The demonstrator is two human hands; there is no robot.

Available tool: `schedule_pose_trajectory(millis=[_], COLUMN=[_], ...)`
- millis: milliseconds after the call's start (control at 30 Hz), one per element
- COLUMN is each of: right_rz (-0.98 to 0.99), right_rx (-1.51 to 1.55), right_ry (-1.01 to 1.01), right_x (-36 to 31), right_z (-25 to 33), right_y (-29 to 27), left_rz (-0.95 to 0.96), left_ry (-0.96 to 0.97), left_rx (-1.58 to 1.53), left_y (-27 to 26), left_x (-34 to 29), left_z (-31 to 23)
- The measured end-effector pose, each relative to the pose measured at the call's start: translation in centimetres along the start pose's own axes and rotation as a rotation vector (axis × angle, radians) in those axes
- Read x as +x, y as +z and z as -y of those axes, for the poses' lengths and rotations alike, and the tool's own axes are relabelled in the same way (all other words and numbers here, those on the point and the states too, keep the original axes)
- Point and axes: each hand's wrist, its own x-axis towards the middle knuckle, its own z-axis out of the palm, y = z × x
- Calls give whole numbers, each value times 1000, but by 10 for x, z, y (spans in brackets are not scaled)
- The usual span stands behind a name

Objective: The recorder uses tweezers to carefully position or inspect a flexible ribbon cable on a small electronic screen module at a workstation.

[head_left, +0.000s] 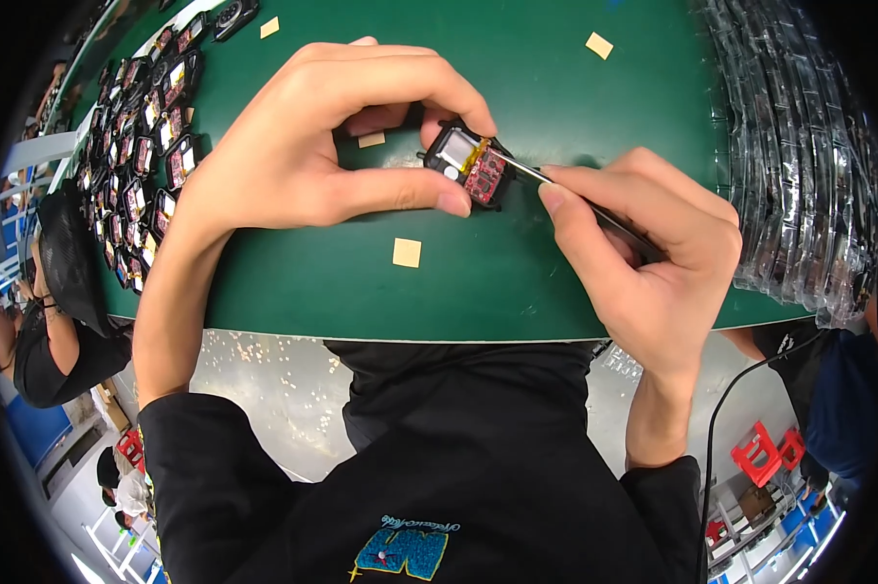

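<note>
My left hand [337,146] is closed on a small open black smartwatch case [470,164], gripping it between thumb and fingers above the table. Inside the case show a silver battery, a strip of yellow tape, a white round dot and a red circuit board. Pinched in my right hand [653,234] is a pair of slim dark tweezers [604,214]. Their bright metal tip touches or hovers just over the upper edge of the red board; I cannot tell which. My fingers hide part of the tweezers and the case's rim.
Many similar open cases [137,156] lie in rows on the green table [517,292] at the left. Stacked clear plastic trays [789,165] line its right side. Small yellow paper squares [407,253] are scattered about. A black cable [716,409] hangs at the right; other people sit nearby.
</note>
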Motion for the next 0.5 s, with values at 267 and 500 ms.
schedule_pose_trajectory(millis=[267, 500], right_rz=[-234, -290], right_rx=[123, 203], right_ry=[28, 39], right_x=[2, 3], right_z=[-6, -3], right_y=[2, 2], left_rz=[-49, -222], left_ry=[47, -4], left_rx=[115, 110], left_y=[4, -5], left_x=[7, 18], left_z=[-6, -15])
